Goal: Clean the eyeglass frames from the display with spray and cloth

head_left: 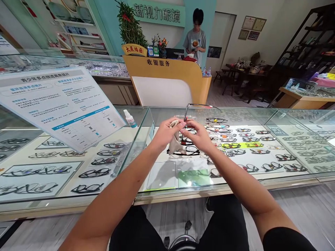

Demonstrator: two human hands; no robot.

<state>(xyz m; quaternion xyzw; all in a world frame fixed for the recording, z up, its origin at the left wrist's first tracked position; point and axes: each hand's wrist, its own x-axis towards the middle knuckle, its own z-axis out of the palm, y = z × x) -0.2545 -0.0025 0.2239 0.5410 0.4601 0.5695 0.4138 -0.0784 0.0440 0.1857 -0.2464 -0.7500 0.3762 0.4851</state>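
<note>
My left hand (166, 132) is closed around a beige cleaning cloth (175, 142), and part of the cloth hangs below the fingers. Close against it, my right hand (198, 136) pinches a pair of eyeglasses (186, 112). One dark temple stands up from between the hands, and another with a reddish tip stretches off to the right. Fingers and cloth hide the lenses and most of the frame front. Both hands are above the glass display counter (159, 191), where rows of eyeglass frames (245, 168) lie under the glass.
A small white spray bottle (130, 119) stands on the counter to the left. Near it, a large printed sheet (60, 104) is propped at a slant. Across the room, a person (195, 40) stands behind a yellow-and-white reception desk (167, 75). A dark table (243, 69) stands at the back right.
</note>
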